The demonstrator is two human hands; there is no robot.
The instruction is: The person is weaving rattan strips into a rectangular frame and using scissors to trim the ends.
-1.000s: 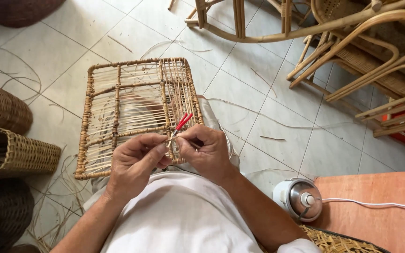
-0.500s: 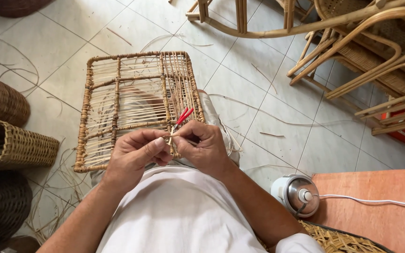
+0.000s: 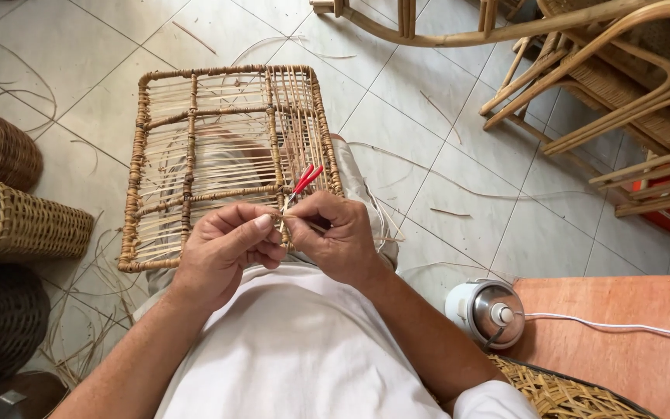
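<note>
The rattan frame (image 3: 219, 155) lies across the person's lap, above the tiled floor (image 3: 428, 93). At its near right corner both hands meet. The right hand (image 3: 335, 237) has its grip closed on red-handled pliers (image 3: 304, 182), whose handles stick up over the frame. The left hand (image 3: 222, 248) pinches its fingers, seemingly on a thin cane strand, though that is hard to see. Left of the frame sits a woven basket (image 3: 25, 225)

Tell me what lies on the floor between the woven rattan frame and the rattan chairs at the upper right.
Between frame and chairs, the head view shows bare tiles with only thin loose rattan strands.
</note>
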